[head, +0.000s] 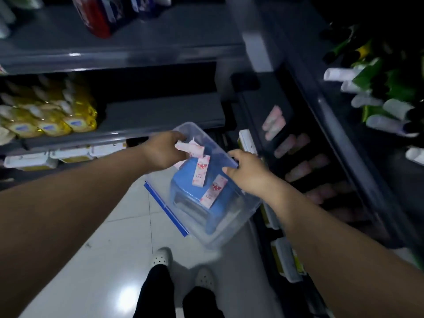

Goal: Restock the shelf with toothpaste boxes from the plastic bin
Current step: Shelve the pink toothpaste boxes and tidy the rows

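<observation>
Clear plastic bin point(243, 214), rectangular and without a lid, at the centre of the view, its long axis running from 11 to 5 o'clock; a blue plastic stool point(183, 187) shows through its floor. A narrow blue strip point(166, 207) lies along the bin's 8 o'clock side (what it belongs to cannot be told).

Left hand point(164, 150), at the bin's 11 o'clock end: fingers and thumb pinch one pink-and-white toothpaste box point(192, 149), raised above the bin's floor. Two more pink-and-white cartons, the upper carton point(201, 172) and the lower carton point(213, 191), lie inside the bin, near each other but apart.

Right hand point(247, 171), at the bin's 2 o'clock side: fingers curled over the rim, gripping it.

At 3 o'clock of the bin, a dark metal shelf point(339, 128) carries rows of blurred pink boxes point(274, 121). At 9 to 10 o'clock, yellow bottles with pale caps point(68, 115) stand on a grey shelf. At 7 o'clock, glossy white floor tiles point(80, 260). At 6 o'clock, a white perforated shoe point(161, 258) beneath black trouser legs.
</observation>
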`<act>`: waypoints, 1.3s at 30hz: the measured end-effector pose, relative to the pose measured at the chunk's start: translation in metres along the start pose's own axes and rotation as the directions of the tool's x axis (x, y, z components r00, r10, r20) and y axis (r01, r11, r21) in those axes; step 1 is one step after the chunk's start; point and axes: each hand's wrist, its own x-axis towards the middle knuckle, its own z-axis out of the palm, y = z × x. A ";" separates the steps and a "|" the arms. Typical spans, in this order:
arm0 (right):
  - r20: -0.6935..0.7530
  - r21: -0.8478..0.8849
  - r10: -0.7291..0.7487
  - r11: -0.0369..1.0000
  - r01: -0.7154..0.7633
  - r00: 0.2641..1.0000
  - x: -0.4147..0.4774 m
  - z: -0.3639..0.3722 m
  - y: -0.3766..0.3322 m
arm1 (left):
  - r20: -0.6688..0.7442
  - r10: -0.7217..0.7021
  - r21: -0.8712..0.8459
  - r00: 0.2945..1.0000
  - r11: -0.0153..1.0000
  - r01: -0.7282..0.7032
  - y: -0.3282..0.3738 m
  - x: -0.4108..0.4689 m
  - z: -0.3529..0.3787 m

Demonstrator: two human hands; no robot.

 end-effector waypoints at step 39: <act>0.275 0.713 0.646 0.360 -0.602 0.712 0.180 0.229 0.129 | 0.340 -0.177 -0.157 0.924 0.958 0.241 -0.142 0.200 0.222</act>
